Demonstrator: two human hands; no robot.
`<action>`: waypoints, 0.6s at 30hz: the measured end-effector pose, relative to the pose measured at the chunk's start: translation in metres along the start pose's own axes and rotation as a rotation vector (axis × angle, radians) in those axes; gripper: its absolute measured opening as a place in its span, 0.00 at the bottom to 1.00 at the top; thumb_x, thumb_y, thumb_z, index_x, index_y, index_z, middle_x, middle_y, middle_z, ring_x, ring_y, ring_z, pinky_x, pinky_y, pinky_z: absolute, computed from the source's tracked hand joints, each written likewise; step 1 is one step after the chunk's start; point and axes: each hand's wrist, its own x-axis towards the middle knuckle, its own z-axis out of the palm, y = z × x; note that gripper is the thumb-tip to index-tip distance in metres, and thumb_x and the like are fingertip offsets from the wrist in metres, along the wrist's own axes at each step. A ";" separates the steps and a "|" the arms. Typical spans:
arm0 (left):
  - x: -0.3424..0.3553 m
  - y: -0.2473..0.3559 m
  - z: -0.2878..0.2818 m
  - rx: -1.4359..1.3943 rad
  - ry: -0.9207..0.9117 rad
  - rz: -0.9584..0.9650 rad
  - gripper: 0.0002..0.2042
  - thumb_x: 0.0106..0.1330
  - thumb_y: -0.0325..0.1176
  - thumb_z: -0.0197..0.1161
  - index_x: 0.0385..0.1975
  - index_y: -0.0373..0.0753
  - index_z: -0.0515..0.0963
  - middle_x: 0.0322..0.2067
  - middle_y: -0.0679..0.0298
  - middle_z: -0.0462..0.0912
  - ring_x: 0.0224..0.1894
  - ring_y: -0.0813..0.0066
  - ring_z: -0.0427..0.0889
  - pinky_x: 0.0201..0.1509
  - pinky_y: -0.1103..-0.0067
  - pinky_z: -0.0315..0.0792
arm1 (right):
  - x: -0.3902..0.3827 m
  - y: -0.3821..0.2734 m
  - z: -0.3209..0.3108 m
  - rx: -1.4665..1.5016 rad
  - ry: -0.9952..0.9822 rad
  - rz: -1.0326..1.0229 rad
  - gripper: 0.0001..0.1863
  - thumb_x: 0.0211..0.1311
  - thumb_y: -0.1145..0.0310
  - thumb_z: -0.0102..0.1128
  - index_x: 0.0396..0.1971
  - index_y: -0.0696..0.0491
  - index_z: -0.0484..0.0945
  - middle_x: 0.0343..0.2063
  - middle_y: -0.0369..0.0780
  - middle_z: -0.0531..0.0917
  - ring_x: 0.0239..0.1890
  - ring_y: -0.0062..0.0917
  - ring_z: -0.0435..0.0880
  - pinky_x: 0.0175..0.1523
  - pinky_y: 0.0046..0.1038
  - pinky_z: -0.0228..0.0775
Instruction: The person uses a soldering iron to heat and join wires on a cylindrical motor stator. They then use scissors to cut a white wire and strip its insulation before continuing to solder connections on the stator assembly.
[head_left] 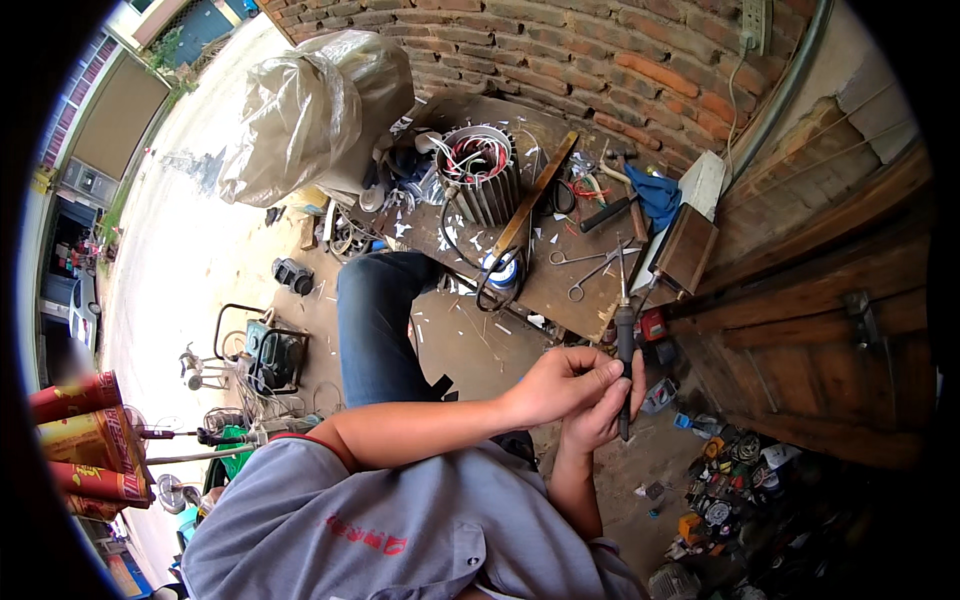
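Beside the workbench (560, 290), both hands' fingers (600, 375) gripping a soldering iron (625, 345)

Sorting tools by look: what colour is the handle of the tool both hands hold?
Black handle, clearest in the head view.

The soldering iron (625, 350) has a matt black plastic handle and a thin, dull metal tip. The workbench (560, 280) is worn, rough wood, littered with white paper scraps. On it the motor stator (485, 175) shows ribbed grey metal — dull, not polished — with glossy red and white wire inside. The scissors (590, 272) are bare shiny steel. A blue cloth (657, 195) lies crumpled and soft. The wall (620, 60) is coarse red brick — the bag (310, 110) is translucent, crinkled plastic with a slight sheen. The shirt (400, 530) is matt grey fabric.
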 end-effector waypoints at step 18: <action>0.026 -0.014 0.030 0.045 -0.076 0.038 0.16 0.71 0.39 0.63 0.23 0.36 0.77 0.19 0.74 0.75 0.25 0.89 0.70 0.28 0.82 0.67 | -0.004 0.009 -0.046 -0.442 0.039 -0.139 0.31 0.75 0.54 0.47 0.64 0.66 0.64 0.58 0.52 0.75 0.58 0.40 0.75 0.63 0.39 0.66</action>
